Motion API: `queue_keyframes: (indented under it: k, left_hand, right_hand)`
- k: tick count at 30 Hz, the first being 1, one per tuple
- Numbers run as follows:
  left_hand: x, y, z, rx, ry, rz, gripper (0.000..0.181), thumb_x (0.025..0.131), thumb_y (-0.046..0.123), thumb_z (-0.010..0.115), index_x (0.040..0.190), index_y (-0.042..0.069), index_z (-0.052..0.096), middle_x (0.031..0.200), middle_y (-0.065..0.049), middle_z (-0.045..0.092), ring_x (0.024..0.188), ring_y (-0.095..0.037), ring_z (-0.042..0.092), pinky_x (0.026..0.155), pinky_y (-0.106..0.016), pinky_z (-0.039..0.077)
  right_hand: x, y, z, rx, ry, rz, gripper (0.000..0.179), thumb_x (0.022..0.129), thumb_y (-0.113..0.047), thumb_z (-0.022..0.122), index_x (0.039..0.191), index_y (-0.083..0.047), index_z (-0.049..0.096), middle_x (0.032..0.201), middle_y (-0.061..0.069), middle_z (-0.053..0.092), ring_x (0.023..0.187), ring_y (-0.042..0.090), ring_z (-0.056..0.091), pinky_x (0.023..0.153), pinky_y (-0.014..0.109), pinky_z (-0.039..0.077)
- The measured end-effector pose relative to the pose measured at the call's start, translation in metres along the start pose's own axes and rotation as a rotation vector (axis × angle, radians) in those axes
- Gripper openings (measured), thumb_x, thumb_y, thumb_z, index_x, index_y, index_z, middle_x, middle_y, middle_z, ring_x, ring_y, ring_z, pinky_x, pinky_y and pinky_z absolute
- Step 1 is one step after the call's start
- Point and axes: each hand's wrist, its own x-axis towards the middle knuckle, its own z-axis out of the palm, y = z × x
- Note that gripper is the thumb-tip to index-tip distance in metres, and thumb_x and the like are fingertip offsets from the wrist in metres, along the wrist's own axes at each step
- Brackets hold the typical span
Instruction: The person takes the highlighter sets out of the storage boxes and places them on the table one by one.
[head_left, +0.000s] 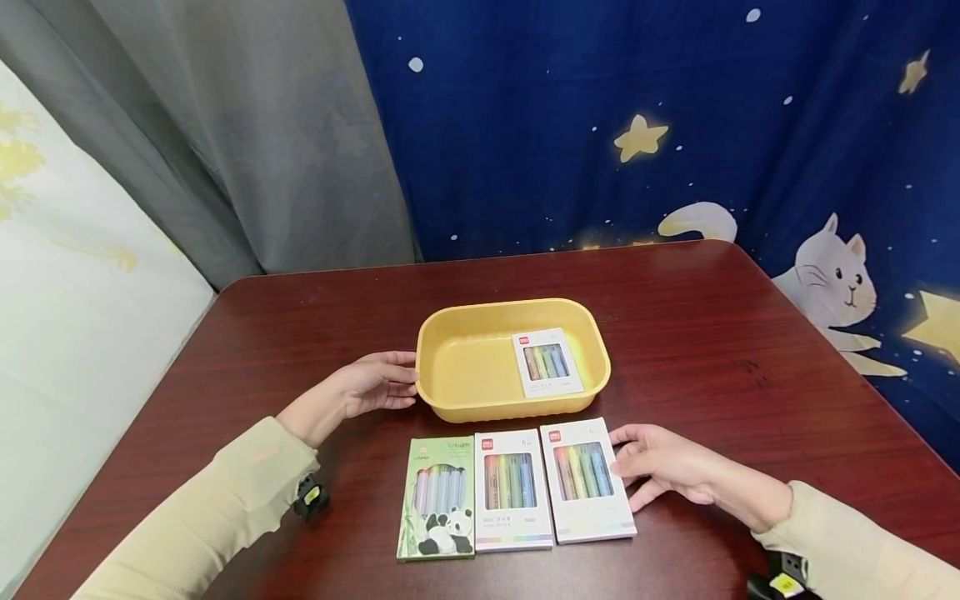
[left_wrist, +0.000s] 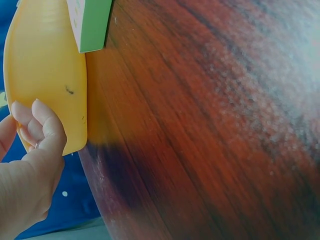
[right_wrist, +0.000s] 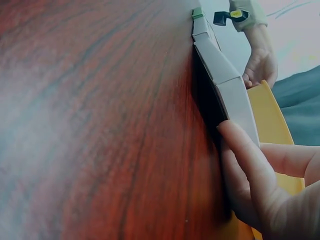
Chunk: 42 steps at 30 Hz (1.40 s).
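Note:
My left hand (head_left: 378,383) rests its fingers against the left end of a yellow plastic basket (head_left: 480,410); in the left wrist view those fingers (left_wrist: 47,122) are lightly bent at its wall. With thumb and fingers, my right hand (head_left: 667,462) grips the right edge of a white crayon box (head_left: 592,512). A dark gap shows beneath that box in the right wrist view. To its left lie a second white crayon box (head_left: 513,525) and a green panda box (head_left: 408,508) with coloured sticks in its window. Inside the basket, another white crayon box (head_left: 551,387) leans at the right.
The dark red wooden table (head_left: 315,308) has its far edge behind the basket. A grey curtain (head_left: 300,167) and a blue starry curtain (head_left: 525,125) hang beyond it. Each sleeve carries a black wrist device, such as the left one (head_left: 311,497).

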Motion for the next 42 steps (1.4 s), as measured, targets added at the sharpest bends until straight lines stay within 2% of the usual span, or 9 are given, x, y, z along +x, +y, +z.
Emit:
queue_keyframes:
  k: [11,23,31,42]
  left_hand:
    - [0.001,0.003,0.0,-0.002,-0.009,0.002,0.049,0.09,0.0,0.047,0.135,0.0,0.028,0.078,-0.002,0.061,0.069,-0.011,0.06,0.068,-0.027,0.054]
    - [0.0,0.002,0.0,-0.002,-0.015,0.003,0.05,0.09,-0.001,0.047,0.136,-0.001,0.027,0.078,-0.002,0.061,0.069,-0.011,0.06,0.068,-0.027,0.053]
    - [-0.001,0.0,-0.001,0.006,-0.013,0.008,0.05,0.09,-0.001,0.047,0.136,-0.003,0.026,0.077,-0.002,0.061,0.069,-0.01,0.06,0.068,-0.027,0.053]
    - [-0.001,-0.001,-0.001,-0.007,-0.024,0.009,0.052,0.09,-0.002,0.047,0.137,-0.003,0.025,0.078,-0.003,0.06,0.069,-0.011,0.06,0.068,-0.027,0.053]
  right_hand:
    - [0.002,-0.004,0.008,-0.083,0.076,0.029,0.055,0.083,-0.001,0.057,0.124,0.018,0.024,0.089,0.015,0.055,0.081,0.024,0.063,0.067,0.044,0.055]
    - [0.003,-0.009,0.014,-0.286,0.149,0.047,0.053,0.079,-0.001,0.06,0.121,0.016,0.033,0.078,0.013,0.053,0.058,0.018,0.059,0.053,0.034,0.055]
    - [0.004,-0.01,0.013,-0.277,0.139,0.07,0.054,0.079,0.0,0.06,0.122,0.015,0.031,0.078,0.014,0.053,0.057,0.018,0.061,0.052,0.032,0.055]
    - [0.001,-0.02,0.008,-0.291,0.084,0.107,0.056,0.082,-0.006,0.058,0.126,0.014,0.028,0.084,0.015,0.057,0.062,0.021,0.063,0.055,0.035,0.055]
